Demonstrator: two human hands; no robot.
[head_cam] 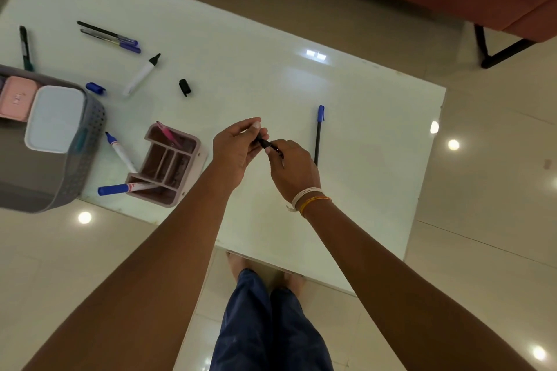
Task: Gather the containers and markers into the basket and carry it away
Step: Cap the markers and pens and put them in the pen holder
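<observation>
Your left hand [238, 149] and right hand [294, 167] meet at the centre of the frame, above the table [346, 129]. Both pinch 1 small dark marker [265, 143] between curled fingers. It looks as if you are capping it, though the cap itself is too hidden to tell.

The basket [75, 159] sits at the left edge of the frame and already holds 2 containers, 1 pink [16, 99] and 1 white [54, 117]. Just right of it lies the organizer [171, 164], on its side, with 1 blue marker [120, 189] poking out of it.

Gathering is only partly done. Other markers and pens lie loose in the upper left, 1 blue pen [319, 134] lies right of your hands, and 1 black cap [184, 87] sits alone.

Next, you likely need to finish this marker, then carry it left and drop it in the basket.
</observation>
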